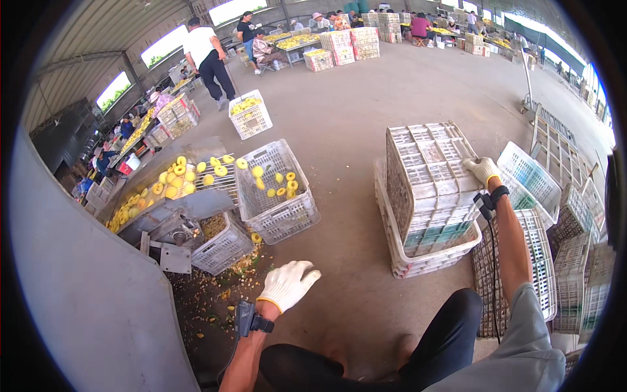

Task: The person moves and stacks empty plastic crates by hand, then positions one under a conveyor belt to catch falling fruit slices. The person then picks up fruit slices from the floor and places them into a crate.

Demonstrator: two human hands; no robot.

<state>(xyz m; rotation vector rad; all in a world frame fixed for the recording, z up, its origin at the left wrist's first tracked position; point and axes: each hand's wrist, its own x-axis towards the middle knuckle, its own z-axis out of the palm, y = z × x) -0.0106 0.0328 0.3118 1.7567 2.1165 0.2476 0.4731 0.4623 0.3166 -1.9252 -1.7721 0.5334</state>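
Note:
My left hand (289, 284), in a white knitted glove, hangs above the floor with its fingers apart and nothing in it. My gloved right hand (482, 170) grips the upper right edge of a tilted white plastic crate (431, 171). That crate sits partly inside a short stack of nested crates (431, 267). Ahead on the left, yellow stone-fruit halves (171, 181) lie on a metal chute and its wire rack (223, 181). Several halves drop into a grey slatted crate (281, 223). Under the chute, another crate (225, 252) holds pits.
A grey metal machine panel (88, 255) rises close on my left. Pits and scraps (235, 289) litter the floor. More crates (519, 279) crowd my right, beside a metal trolley (553, 132). A person (208, 54) walks near a fruit-filled crate (250, 117); others work at far tables.

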